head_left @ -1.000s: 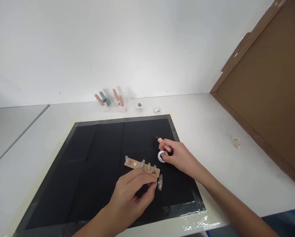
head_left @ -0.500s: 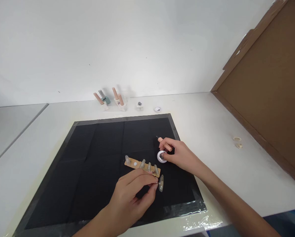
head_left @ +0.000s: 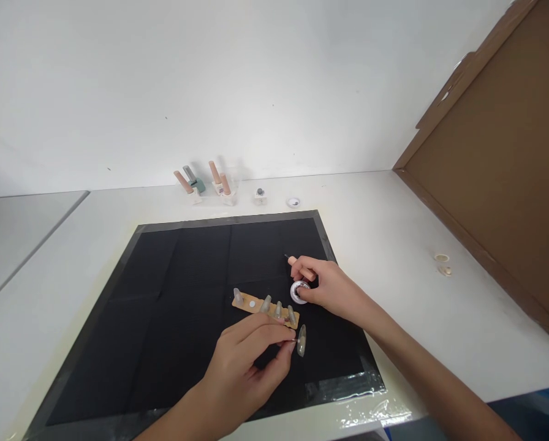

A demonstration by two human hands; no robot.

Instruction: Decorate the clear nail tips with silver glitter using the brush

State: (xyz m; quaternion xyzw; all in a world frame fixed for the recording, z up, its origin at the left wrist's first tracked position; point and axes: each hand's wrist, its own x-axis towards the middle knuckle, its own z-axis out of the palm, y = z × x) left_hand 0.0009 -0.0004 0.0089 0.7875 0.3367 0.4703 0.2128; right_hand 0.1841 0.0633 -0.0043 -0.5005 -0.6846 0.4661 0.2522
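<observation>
On the black mat (head_left: 177,288) lies a tan strip (head_left: 251,304) with several grey nail tips standing on it. My left hand (head_left: 249,361) pinches a thin pin that carries one grey nail tip (head_left: 301,340), held just below the strip's right end. My right hand (head_left: 332,288) grips a pink-handled brush (head_left: 293,260) and rests on a small round jar (head_left: 299,291) right of the strip.
Along the back wall stand several nail polish bottles in holders (head_left: 205,182), a tiny jar (head_left: 259,195) and a small lid (head_left: 293,201). A brown cardboard panel (head_left: 495,184) leans at the right. Two small rings (head_left: 442,263) lie on the white table.
The brush tip in my right hand has swung slightly left above the jar. My left hand has kept the nail tip in nearly the same place.
</observation>
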